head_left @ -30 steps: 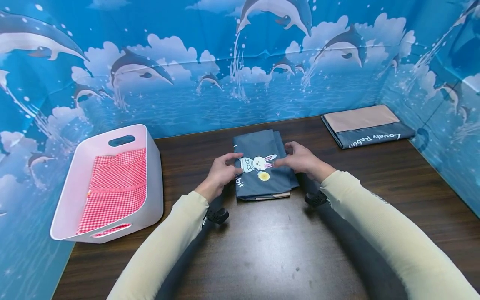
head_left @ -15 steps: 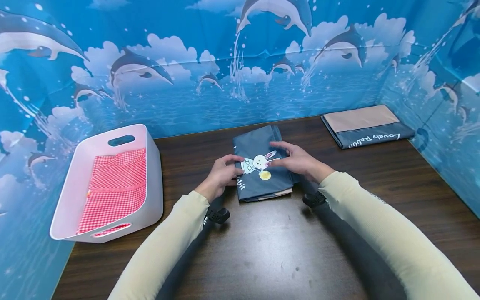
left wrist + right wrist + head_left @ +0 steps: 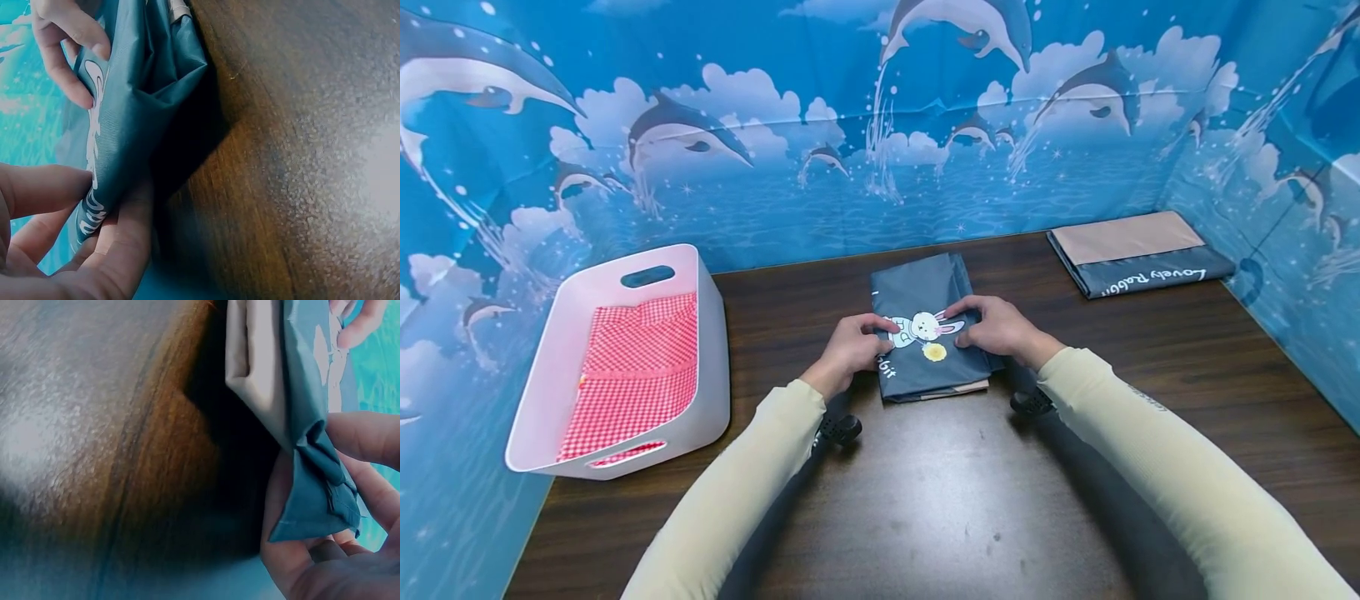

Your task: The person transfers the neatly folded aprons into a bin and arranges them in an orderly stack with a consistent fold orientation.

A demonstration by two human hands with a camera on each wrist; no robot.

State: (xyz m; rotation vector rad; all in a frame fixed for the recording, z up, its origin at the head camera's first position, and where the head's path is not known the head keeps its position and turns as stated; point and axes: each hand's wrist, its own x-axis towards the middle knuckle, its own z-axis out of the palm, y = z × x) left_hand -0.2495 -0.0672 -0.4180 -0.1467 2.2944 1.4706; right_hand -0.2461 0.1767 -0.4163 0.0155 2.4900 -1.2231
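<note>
A folded dark grey cloth [image 3: 917, 283] with a white rabbit and yellow flower print lies mid-table between both hands. My left hand [image 3: 850, 350] grips its left edge. In the left wrist view, the thumb presses on the lettered face of the cloth [image 3: 140, 81] while the fingers reach beneath. My right hand [image 3: 1002, 330] holds the opposite edge. The right wrist view has that hand's thumb on top and fingers under a dark corner flap [image 3: 315, 500], with beige layers [image 3: 262, 381] showing beside it. The fingers under the cloth are partly hidden.
At the left stands a white basket [image 3: 715, 350] with red-and-white checked cloth [image 3: 640, 367] inside. A second folded cloth, dark and beige [image 3: 1138, 246], lies at the back right. A dolphin-print curtain [image 3: 850, 192] borders the brown wooden table [image 3: 940, 500].
The right hand has shifted slightly left and then a little nearer along the cloth's right edge. The folded cloth has turned slightly. The left hand keeps its place at the left edge.
</note>
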